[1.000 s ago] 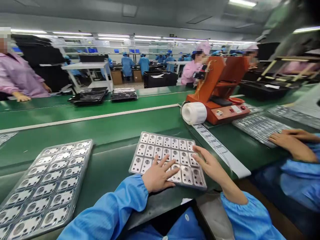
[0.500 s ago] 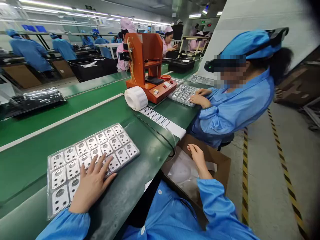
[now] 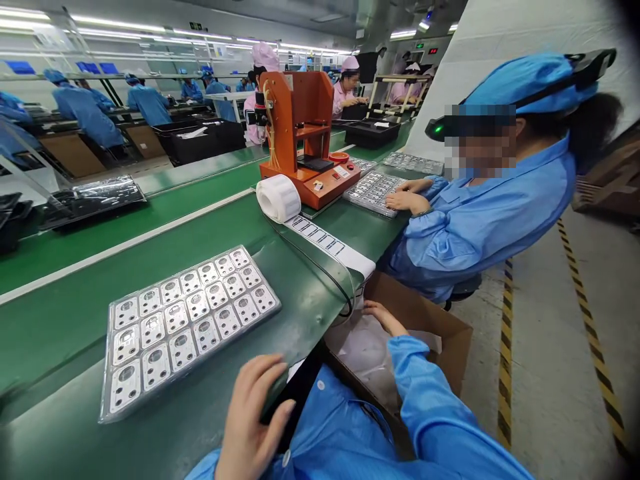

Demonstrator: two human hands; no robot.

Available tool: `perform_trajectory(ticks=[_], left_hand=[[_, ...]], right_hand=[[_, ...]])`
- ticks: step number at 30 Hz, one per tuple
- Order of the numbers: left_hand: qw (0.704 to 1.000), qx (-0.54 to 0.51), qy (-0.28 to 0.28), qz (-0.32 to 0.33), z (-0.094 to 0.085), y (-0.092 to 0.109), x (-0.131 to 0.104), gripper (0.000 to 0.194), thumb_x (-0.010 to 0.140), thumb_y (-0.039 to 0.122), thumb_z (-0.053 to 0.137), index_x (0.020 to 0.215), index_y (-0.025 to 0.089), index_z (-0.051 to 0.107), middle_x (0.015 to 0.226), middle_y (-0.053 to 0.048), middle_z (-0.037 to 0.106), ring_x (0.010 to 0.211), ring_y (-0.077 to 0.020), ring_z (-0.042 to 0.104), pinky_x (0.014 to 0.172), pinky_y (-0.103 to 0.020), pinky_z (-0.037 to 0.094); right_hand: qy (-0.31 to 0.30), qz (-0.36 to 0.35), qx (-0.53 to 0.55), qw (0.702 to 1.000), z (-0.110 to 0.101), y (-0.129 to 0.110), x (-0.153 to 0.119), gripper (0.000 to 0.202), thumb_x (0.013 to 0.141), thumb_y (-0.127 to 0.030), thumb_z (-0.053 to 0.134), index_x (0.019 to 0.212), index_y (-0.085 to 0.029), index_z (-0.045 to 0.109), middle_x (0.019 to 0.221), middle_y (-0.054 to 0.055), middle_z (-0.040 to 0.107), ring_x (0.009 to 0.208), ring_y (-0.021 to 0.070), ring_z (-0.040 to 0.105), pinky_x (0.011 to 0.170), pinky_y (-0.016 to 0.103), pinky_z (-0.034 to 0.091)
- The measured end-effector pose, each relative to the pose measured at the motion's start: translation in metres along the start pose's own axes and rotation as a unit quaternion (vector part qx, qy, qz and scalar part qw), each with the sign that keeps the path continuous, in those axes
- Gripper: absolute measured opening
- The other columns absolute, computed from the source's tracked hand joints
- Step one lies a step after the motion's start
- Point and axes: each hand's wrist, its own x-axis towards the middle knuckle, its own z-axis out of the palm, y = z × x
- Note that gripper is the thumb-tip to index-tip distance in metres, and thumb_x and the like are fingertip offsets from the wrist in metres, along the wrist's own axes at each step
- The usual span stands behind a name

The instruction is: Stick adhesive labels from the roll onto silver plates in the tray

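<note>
My left hand (image 3: 257, 413) is over the near table edge, fingers bent, thumb apart, holding nothing. To its left on the green table lies a clear plastic tray (image 3: 106, 373) with rows of silver metal plates (image 3: 197, 303), each with a round window and small holes. From a roll of labels (image 3: 279, 199) a white label strip (image 3: 333, 247) runs across the table to its edge. My right hand (image 3: 386, 319) is below that edge, above an open cardboard box (image 3: 453, 340). Its fingers are closed at the strip's hanging end; the fingertips are partly hidden.
An orange press machine (image 3: 305, 140) stands behind the roll. A black cable (image 3: 325, 273) loops past the strip. At right a co-worker in blue (image 3: 480, 200) rests both hands on another tray (image 3: 375, 190). White plastic film (image 3: 365, 347) fills the box.
My left hand has come off the tray, moving right and toward me. My right hand has moved left to the strip's end at the table edge. The view has shifted slightly.
</note>
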Motion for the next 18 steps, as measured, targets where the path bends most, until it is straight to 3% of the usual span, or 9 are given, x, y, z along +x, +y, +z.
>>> perform_trajectory(ticks=[3,6,8,13,15,18], left_hand=[[0.989,-0.111,-0.095,-0.021,0.032,0.018,0.017,0.024,0.096,0.033,0.053,0.118,0.026,0.061,0.118,-0.010,0.069,0.110,-0.0232,0.064,0.094,-0.039,0.056],[0.965,-0.177,-0.184,-0.055,0.066,0.026,0.045,0.026,0.096,0.038,0.053,0.115,0.022,0.064,0.116,-0.010,0.071,0.111,-0.0222,0.065,0.099,-0.038,0.054],[0.950,-0.204,-0.218,-0.096,0.091,0.029,0.065,0.032,0.094,0.037,0.057,0.122,0.022,0.061,0.119,-0.009,0.070,0.111,-0.0224,0.065,0.101,-0.039,0.052],[0.902,-0.298,-0.238,-0.203,0.145,0.035,0.107,0.075,0.086,0.037,0.067,0.151,0.023,0.033,0.122,-0.012,0.066,0.094,-0.0195,0.068,0.089,-0.038,0.055],[0.865,-0.381,-0.233,-0.230,0.159,0.035,0.119,0.086,0.081,0.032,0.073,0.153,0.023,0.027,0.115,-0.010,0.066,0.084,-0.0154,0.067,0.083,-0.034,0.055],[0.789,-0.519,-0.202,-0.260,0.173,0.034,0.132,0.088,0.075,0.019,0.076,0.150,0.021,0.031,0.093,-0.001,0.063,0.074,-0.0093,0.063,0.075,-0.025,0.052]], right_hand=[[-0.017,0.027,-0.005,0.999,-0.013,0.001,-0.028,0.030,0.091,-0.044,0.066,0.098,-0.015,0.067,0.097,0.005,0.070,0.087,0.0171,0.066,0.082,0.037,0.056],[0.002,0.018,0.014,1.000,-0.025,-0.009,-0.055,0.048,0.068,-0.063,0.079,0.084,-0.018,0.071,0.089,0.005,0.075,0.087,0.0232,0.067,0.081,0.037,0.053],[0.019,0.005,0.030,0.999,-0.030,-0.020,-0.070,0.058,0.056,-0.070,0.081,0.084,-0.020,0.072,0.091,0.006,0.077,0.087,0.0267,0.067,0.080,0.037,0.052],[0.035,-0.029,0.043,0.998,-0.034,-0.051,-0.092,0.057,0.055,-0.067,0.083,0.090,-0.022,0.075,0.094,0.006,0.077,0.087,0.0276,0.067,0.080,0.038,0.052],[0.028,-0.037,0.040,0.998,-0.033,-0.061,-0.096,0.053,0.054,-0.064,0.085,0.085,-0.022,0.075,0.093,0.006,0.077,0.088,0.0279,0.067,0.081,0.038,0.052],[0.015,-0.042,0.037,0.998,-0.033,-0.071,-0.100,0.045,0.053,-0.056,0.089,0.079,-0.022,0.075,0.091,0.006,0.077,0.089,0.0288,0.067,0.082,0.039,0.053]])
